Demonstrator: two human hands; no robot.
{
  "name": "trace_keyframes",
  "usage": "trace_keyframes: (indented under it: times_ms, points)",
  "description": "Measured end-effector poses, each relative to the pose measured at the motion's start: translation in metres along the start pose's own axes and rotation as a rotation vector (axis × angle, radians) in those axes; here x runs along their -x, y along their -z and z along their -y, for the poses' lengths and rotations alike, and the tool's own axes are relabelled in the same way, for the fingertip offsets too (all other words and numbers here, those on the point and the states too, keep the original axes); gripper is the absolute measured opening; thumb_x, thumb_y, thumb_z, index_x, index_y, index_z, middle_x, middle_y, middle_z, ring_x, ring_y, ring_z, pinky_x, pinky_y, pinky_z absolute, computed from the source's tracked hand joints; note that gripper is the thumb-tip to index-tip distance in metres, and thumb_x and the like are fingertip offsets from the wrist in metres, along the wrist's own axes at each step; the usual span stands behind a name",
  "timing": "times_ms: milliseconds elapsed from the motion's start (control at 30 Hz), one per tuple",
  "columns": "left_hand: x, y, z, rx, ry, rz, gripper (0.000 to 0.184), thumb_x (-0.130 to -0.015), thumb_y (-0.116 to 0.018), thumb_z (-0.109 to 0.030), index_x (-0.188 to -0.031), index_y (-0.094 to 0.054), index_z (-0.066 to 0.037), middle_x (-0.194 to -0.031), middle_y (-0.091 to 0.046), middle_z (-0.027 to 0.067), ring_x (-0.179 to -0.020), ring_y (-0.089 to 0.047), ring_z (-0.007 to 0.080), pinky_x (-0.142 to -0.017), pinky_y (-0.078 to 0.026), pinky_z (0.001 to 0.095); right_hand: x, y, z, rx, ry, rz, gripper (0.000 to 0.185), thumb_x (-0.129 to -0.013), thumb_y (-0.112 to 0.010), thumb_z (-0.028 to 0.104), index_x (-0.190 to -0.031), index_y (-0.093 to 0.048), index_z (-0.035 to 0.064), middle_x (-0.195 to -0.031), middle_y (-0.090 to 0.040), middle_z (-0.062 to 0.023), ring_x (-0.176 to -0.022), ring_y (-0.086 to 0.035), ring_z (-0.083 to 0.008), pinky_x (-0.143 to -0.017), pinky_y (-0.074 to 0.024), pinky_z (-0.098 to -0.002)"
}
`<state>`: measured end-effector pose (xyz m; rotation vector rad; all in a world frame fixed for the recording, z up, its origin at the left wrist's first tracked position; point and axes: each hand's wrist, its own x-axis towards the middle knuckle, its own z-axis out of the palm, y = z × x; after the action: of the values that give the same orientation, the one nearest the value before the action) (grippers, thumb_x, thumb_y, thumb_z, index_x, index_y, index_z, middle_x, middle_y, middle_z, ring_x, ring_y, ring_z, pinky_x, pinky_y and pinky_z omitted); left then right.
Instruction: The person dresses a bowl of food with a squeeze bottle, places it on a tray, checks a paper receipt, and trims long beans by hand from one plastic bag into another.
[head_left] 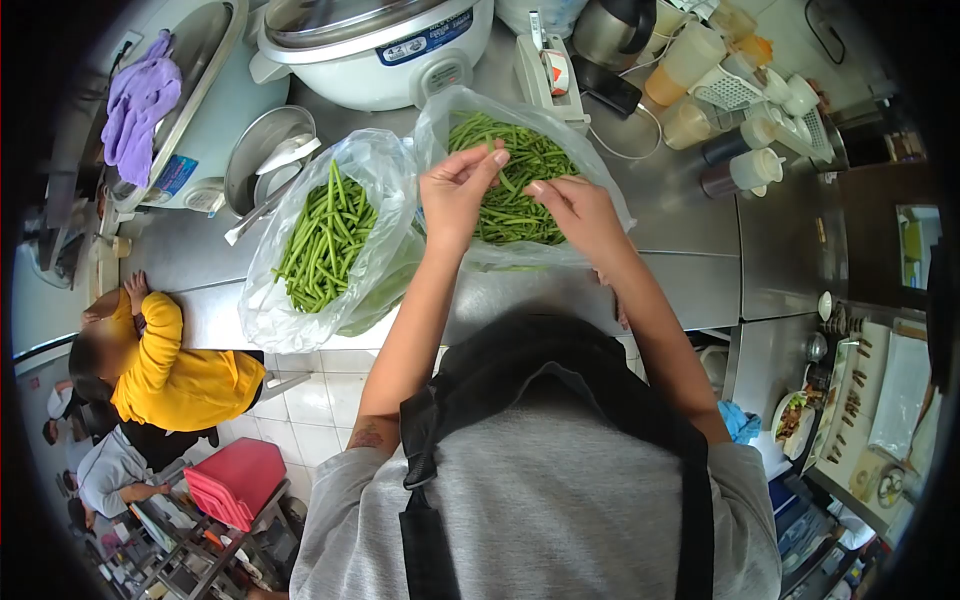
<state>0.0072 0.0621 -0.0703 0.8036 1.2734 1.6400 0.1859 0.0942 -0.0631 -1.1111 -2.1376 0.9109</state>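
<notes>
Over an open clear plastic bag [437, 122] full of green beans [535, 215], both my hands work close together. My left hand [462, 190] is closed in a pinch on a green bean, whose tip shows above the thumb. Thumb and forefinger of my right hand [585, 212] also pinch together at a bean; its outline blends with the beans behind. To the left, a second clear plastic bag [262, 318] holds more green beans [325, 245], lying loose and pointing many ways. Both bags stand on the steel counter [680, 215].
Behind the bags are a large white rice cooker [375, 75], a label gun [550, 85] and a phone [608, 88] on a cable. A metal bowl [262, 145] with utensils stands left. Sauce bottles [740, 172] line the right. A person in yellow [195, 365] sits at the left.
</notes>
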Motion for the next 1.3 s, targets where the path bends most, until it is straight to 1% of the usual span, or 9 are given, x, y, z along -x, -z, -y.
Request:
trace_keyframes:
  times_ms: [167,467,667,767,833,967,1000,1133,1300]
  points:
    - [0.004,-0.001,0.0,0.085,0.035,0.014,0.014,-0.086,-0.072,-0.004,-0.098,-0.072,0.003,-0.095,-0.072,0.0085,-0.073,-0.064,0.0084,-0.069,-0.054,0.0226,-0.008,-0.012,0.011,-0.398,-0.184,0.237,0.03,-0.099,-0.052,0.03,-0.09,-0.064,0.0035,-0.069,-0.059,-0.004,-0.063,-0.053,-0.0148,-0.063,-0.0439,-0.0289]
    - [0.013,-0.003,0.001,0.289,0.25,0.042,0.017,-0.088,-0.071,-0.009,-0.1,-0.071,0.002,-0.091,-0.071,0.0083,-0.078,-0.066,0.0128,-0.074,-0.056,0.0266,-0.012,-0.014,0.009,-1.322,-0.426,0.025,0.031,-0.103,-0.047,0.033,-0.09,-0.055,0.0072,-0.067,-0.042,0.0025,-0.065,-0.043,-0.0076,-0.063,-0.0376,-0.0225]
    - [0.036,0.002,-0.012,-0.104,0.043,-0.017,0.019,-0.084,-0.075,-0.006,-0.102,-0.073,0.0,-0.088,-0.072,0.0068,-0.076,-0.065,0.0109,-0.073,-0.053,0.0241,-0.028,-0.006,-0.003,-1.105,-0.405,-0.134,0.034,-0.1,-0.051,0.037,-0.09,-0.059,0.0054,-0.068,-0.046,0.0006,-0.06,-0.046,-0.0107,-0.059,-0.039,-0.0259]
    - [0.037,0.039,-0.043,-0.388,-0.366,-0.145,0.015,-0.083,-0.075,-0.004,-0.099,-0.075,-0.003,-0.091,-0.071,0.0063,-0.077,-0.063,0.0081,-0.07,-0.051,0.0217,-0.03,0.005,-0.005,-0.065,-0.272,-0.006,0.027,-0.094,-0.061,0.031,-0.092,-0.067,0.0054,-0.068,-0.049,-0.0039,-0.058,-0.051,-0.0187,-0.059,-0.0432,-0.0304]
    - [0.034,0.072,-0.067,-0.493,-0.414,-0.361,0.011,-0.08,-0.077,-0.005,-0.09,-0.078,-0.009,-0.086,-0.072,0.0027,-0.071,-0.059,0.0058,-0.062,-0.044,0.0194,-0.026,-0.007,-0.019,0.016,-0.101,0.03,0.019,-0.087,-0.068,0.025,-0.092,-0.071,0.0079,-0.073,-0.053,-0.0057,-0.067,-0.055,-0.0235,-0.066,-0.0462,-0.0331]
    - [0.044,0.139,-0.09,-1.111,-0.375,-0.449,0.03,-0.076,-0.077,-0.006,-0.105,-0.074,-0.01,-0.099,-0.067,0.0087,-0.087,-0.061,0.0203,-0.079,-0.048,0.0326,-0.022,-0.021,-0.022,0.197,0.36,0.075,0.017,-0.076,-0.076,0.017,-0.091,-0.074,0.009,-0.083,-0.057,-0.005,-0.084,-0.057,-0.0258,-0.078,-0.0483,-0.0375]
    - [0.047,0.143,-0.093,-1.315,-0.392,-0.461,0.035,-0.075,-0.077,-0.006,-0.109,-0.073,-0.01,-0.102,-0.066,0.0101,-0.091,-0.061,0.0236,-0.083,-0.048,0.0357,-0.023,-0.022,-0.025,0.229,0.322,0.169,0.019,-0.074,-0.077,0.017,-0.092,-0.074,0.0103,-0.089,-0.057,-0.0047,-0.095,-0.055,-0.0239,-0.083,-0.0471,-0.0383]
    - [0.052,0.113,-0.084,-1.087,-0.486,-0.454,0.037,-0.075,-0.074,-0.004,-0.112,-0.071,-0.011,-0.104,-0.063,0.0124,-0.099,-0.058,0.0288,-0.09,-0.045,0.0392,-0.027,-0.014,-0.021,0.116,0.269,0.115,0.019,-0.079,-0.075,0.016,-0.096,-0.073,0.0084,-0.082,-0.059,-0.0028,-0.079,-0.058,-0.0192,-0.072,-0.049,-0.0337]
    - [0.042,0.016,-0.031,-0.796,-0.461,0.023,0.029,-0.078,-0.075,-0.01,-0.107,-0.072,-0.009,-0.101,-0.064,0.011,-0.097,-0.061,0.0258,-0.082,-0.05,0.035,-0.027,-0.009,-0.017,-0.57,-0.037,-0.036,0.018,-0.087,-0.073,0.016,-0.098,-0.071,0.0018,-0.08,-0.068,0.0,-0.063,-0.058,-0.0061,-0.059,-0.047,-0.0231]
